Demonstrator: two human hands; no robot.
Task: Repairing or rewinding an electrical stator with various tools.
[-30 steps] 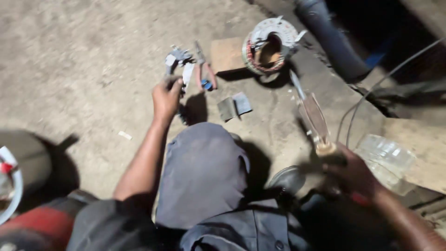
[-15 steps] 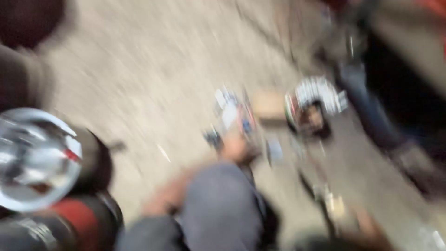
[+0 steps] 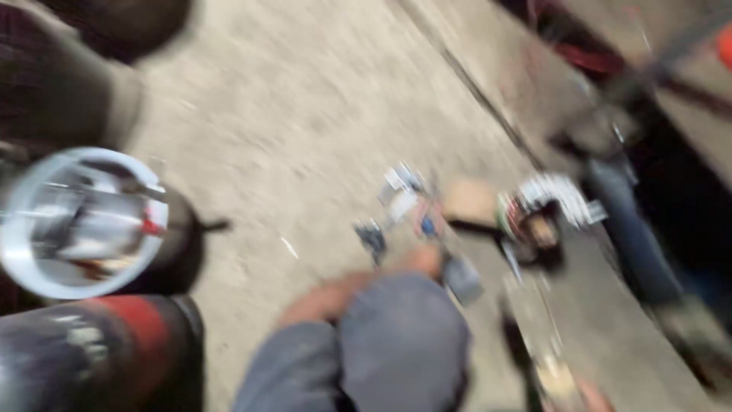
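The picture is blurred by motion. My left hand point(image 3: 418, 262) reaches past my grey-trousered knee point(image 3: 404, 343) to a scatter of small metal and blue parts point(image 3: 404, 202) on the dusty floor; its fingers are too smeared to read. At the bottom edge my right hand point(image 3: 593, 397) grips the pale handle of a long flat tool point(image 3: 534, 320) that points up the frame. A round white motor stator with copper windings point(image 3: 545, 210) lies just beyond the tool's tip, next to a tan block point(image 3: 469, 200).
A small grey block point(image 3: 463, 278) lies beside my knee. At the left stand a round white-rimmed metal assembly point(image 3: 80, 221) and a red-and-black cylinder point(image 3: 91, 351). A dark pipe point(image 3: 633, 236) runs down the right, along a raised floor edge.
The view has swung left, so the stator and parts sit further right and the round assembly and cylinder fill the left. My left hand stays by the small parts.
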